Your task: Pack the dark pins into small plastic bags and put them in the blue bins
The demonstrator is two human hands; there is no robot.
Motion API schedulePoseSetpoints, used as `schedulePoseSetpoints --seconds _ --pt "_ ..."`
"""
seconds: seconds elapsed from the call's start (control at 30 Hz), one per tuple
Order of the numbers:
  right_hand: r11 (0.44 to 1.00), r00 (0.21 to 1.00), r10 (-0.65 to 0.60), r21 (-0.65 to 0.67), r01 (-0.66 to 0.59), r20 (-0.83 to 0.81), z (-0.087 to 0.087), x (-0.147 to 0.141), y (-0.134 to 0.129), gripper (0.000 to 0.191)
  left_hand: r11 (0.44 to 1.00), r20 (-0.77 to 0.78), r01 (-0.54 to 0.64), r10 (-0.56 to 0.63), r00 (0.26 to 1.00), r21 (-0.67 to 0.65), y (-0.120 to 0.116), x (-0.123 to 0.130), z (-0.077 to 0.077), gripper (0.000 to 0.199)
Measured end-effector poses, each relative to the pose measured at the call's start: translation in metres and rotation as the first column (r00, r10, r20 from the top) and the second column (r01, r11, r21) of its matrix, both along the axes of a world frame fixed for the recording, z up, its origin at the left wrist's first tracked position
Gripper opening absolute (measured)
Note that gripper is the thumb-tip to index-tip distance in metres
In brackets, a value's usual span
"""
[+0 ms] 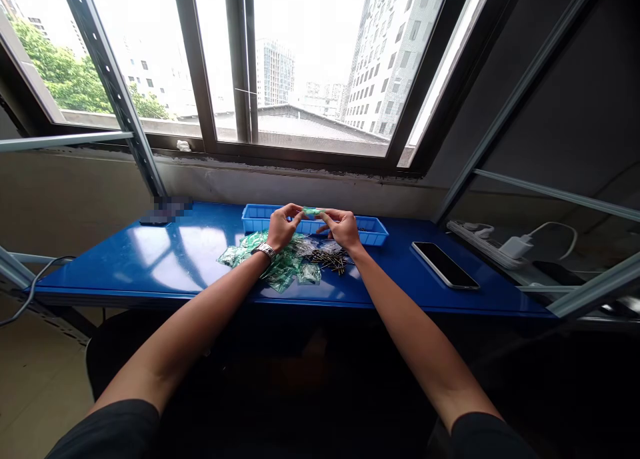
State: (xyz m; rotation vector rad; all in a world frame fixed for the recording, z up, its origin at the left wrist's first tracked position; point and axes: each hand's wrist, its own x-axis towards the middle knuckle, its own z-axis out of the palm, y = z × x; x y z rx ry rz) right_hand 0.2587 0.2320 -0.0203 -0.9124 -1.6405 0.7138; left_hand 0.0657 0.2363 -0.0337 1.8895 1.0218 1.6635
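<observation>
My left hand [284,227] and my right hand [343,228] meet above a blue plastic tray [373,232], pinching a small green translucent plastic packet [313,211] between their fingers. What the packet contains is too small to tell. Below my hands, a heap of similar green packets [280,264] lies on the blue table [150,262]. Beside it, under my right hand, sits a scatter of loose dark metal pins with gold-coloured ends [330,261]. A metal wristwatch [265,250] circles my left wrist.
A black smartphone [445,264] lies on the table to the right. A blurred dark object [160,216] stands at the back left. A power strip [480,244] with a white charger [517,246] sits beyond the right table end. Window frames surround the table's back and sides.
</observation>
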Motion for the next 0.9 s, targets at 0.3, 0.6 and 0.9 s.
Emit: schedulePoseSetpoints --seconds 0.3,0.6,0.9 --pt "0.997 0.999 -0.044 0.07 0.043 0.014 -0.001 0.002 0.0 0.046 0.999 -0.074 -0.009 0.013 0.997 0.052 0.0 -0.001 0.0 0.022" --pt "0.997 0.997 -0.058 0.051 0.056 0.051 0.002 -0.001 -0.005 0.064 1.0 -0.057 -0.001 0.002 0.998 0.009 -0.001 0.0 0.0 0.046" --pt "0.998 0.998 -0.05 0.037 0.048 0.047 0.004 0.0 -0.006 0.061 0.975 0.438 -0.092 0.173 0.882 -0.2 0.024 -0.018 -0.004 0.042"
